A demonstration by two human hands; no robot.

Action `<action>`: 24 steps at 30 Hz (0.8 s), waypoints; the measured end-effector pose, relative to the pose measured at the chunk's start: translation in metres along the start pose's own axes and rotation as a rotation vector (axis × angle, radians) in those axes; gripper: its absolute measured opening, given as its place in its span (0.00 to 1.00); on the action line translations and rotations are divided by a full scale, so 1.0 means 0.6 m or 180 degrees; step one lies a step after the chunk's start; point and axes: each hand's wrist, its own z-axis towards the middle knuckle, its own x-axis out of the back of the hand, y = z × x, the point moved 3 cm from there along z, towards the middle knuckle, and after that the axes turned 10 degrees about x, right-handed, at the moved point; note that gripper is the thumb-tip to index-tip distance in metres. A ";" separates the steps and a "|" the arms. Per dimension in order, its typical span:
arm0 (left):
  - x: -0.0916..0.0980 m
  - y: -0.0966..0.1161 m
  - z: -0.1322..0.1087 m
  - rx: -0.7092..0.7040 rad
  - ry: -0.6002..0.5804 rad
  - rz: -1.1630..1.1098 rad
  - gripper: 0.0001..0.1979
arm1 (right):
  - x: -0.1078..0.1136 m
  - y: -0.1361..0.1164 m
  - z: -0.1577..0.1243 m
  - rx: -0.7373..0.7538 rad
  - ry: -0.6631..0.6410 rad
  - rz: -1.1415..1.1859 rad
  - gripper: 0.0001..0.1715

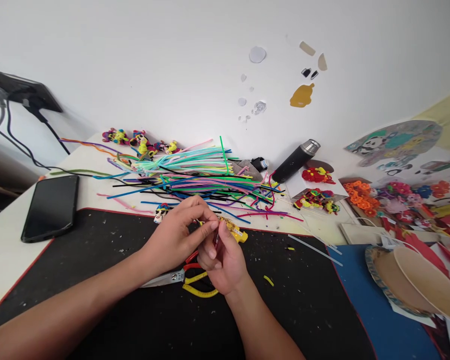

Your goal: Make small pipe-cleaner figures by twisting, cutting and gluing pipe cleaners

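Observation:
Over the black mat [164,320], my left hand [183,227] and my right hand [227,265] meet with fingertips pinched together. What they hold is small and mostly hidden by the fingers; a bit of dark red shows between them. Below my hands lie scissors [172,278] with red and yellow handles, partly covered. Just behind my right hand is a yellow tool [240,235], mostly hidden, perhaps a glue gun. A small figure with a blue and red top [160,212] lies beyond my left hand.
Many coloured pipe cleaners [194,165] are heaped along the wall. A phone [51,207] lies at left, a black flask [296,161] leans at right. Finished figures [315,199], translucent sticks [315,248], yellow scraps [269,281] and a round basket [390,280] are at right.

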 end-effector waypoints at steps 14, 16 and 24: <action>0.058 -0.059 0.051 0.0547 0.0367 0.0554 0.19 | 0.004 -0.001 -0.004 0.0043 -0.0083 0.0132 0.21; 0.053 -0.053 0.047 0.0598 -0.0064 0.0122 0.24 | 0.002 -0.002 -0.004 0.0028 -0.0102 0.0170 0.22; -0.003 -0.005 0.005 0.0803 -0.1491 -0.1059 0.19 | -0.003 0.010 -0.006 -0.0415 -0.0512 0.0332 0.33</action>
